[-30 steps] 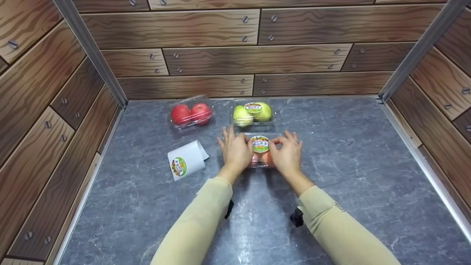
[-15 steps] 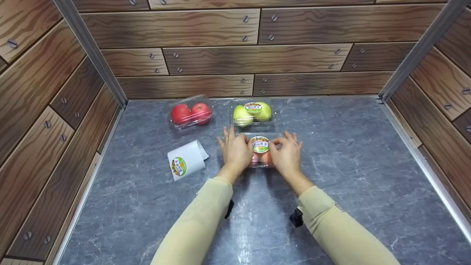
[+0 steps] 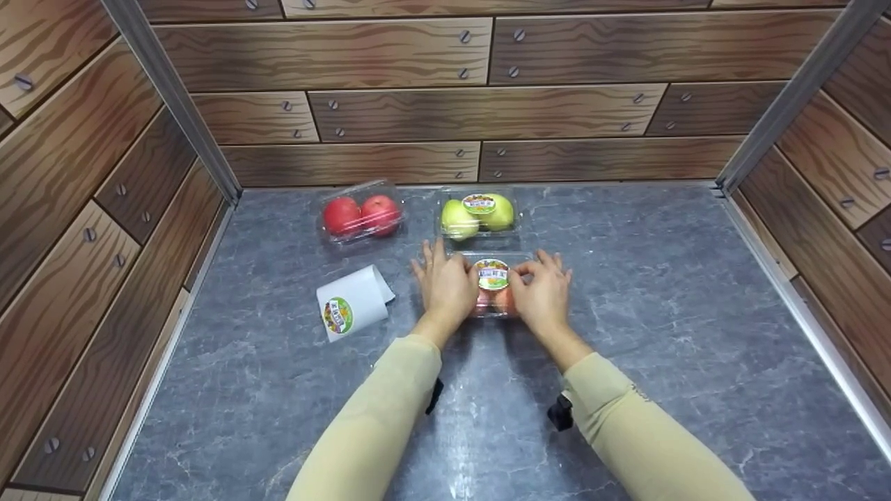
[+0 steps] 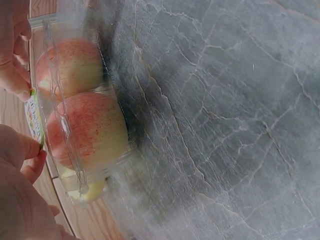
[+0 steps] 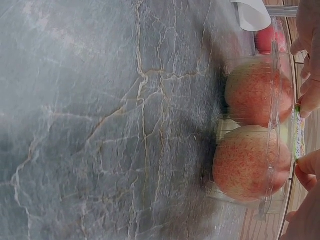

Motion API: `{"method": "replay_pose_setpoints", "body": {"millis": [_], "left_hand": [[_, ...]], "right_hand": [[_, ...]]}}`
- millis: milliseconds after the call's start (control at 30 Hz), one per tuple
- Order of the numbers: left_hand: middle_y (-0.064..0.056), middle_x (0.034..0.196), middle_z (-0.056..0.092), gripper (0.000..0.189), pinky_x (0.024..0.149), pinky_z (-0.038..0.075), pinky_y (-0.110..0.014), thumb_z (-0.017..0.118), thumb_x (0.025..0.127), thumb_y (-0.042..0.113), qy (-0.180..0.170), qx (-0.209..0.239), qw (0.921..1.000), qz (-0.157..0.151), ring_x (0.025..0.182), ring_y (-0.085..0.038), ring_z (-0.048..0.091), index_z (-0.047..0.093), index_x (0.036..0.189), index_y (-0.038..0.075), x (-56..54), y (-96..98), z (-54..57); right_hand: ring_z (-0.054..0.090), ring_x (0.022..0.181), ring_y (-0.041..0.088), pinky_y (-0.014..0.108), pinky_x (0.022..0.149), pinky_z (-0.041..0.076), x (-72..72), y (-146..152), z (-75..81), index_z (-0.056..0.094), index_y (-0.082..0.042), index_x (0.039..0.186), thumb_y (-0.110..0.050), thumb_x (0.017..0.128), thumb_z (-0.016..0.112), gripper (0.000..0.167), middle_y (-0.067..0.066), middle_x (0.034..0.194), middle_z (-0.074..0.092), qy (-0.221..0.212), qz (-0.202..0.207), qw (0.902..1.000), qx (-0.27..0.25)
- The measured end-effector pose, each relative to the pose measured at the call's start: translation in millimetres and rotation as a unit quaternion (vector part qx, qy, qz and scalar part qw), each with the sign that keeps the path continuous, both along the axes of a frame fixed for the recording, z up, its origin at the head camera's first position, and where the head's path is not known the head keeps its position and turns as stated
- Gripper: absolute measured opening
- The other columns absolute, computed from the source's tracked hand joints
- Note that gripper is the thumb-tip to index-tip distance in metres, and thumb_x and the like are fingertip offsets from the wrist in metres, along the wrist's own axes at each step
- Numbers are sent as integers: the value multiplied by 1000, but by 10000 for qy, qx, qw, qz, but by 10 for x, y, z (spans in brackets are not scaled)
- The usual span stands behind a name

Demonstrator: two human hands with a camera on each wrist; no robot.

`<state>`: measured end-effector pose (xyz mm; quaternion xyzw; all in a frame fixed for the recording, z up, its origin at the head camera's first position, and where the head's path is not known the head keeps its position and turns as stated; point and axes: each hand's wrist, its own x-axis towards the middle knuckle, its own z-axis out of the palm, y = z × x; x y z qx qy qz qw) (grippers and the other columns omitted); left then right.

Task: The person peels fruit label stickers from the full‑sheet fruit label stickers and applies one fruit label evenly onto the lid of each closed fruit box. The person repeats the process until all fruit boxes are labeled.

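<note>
My left hand (image 3: pixel 449 285) and right hand (image 3: pixel 541 289) pinch opposite ends of an oval fruit sticker (image 3: pixel 493 274) between thumb and forefinger. The sticker lies flat, close over the lid of a clear plastic box (image 4: pixel 82 170) that holds two peaches (image 5: pixel 252 162). Both wrist views show the sticker (image 4: pixel 34 120) edge-on, stretched between the two hands' fingertips. Remaining fingers of each hand are spread outward past the box's sides. Parts of the box are hidden beneath the hands in the head view.
Behind the peaches stands a clear box with two green fruits (image 3: pixel 459 219) and a similar oval sticker on top. To its left is another clear box with two red apples (image 3: pixel 381 214). A curled white backing sheet (image 3: pixel 362 299) bearing one sticker lies left of my left hand.
</note>
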<state>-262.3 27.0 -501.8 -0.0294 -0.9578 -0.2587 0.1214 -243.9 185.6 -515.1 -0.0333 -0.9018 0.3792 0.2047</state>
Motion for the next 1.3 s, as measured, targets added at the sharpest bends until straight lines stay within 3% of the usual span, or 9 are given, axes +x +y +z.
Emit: {"method": "replay_pose_setpoints", "body": {"millis": [567,1300], "left_hand": [[-25,161,46,20,122,18,-73,72,99,29,-185,-42,9998,35,155,-48,28,77,91,11,-5,10,-3],[-24,160,47,21,122,19,-73,73,99,31,-140,-214,9997,26,155,-48,29,79,93,13,-27,11,-20]], "right_hand": [[40,143,62,81,116,20,-7,-4,-16,77,1,86,-10,90,77,13,34,141,60,109,-37,9998,146],[45,139,63,82,114,23,-24,-10,-40,77,0,85,-10,89,76,12,34,138,63,195,-44,9994,280]]}}
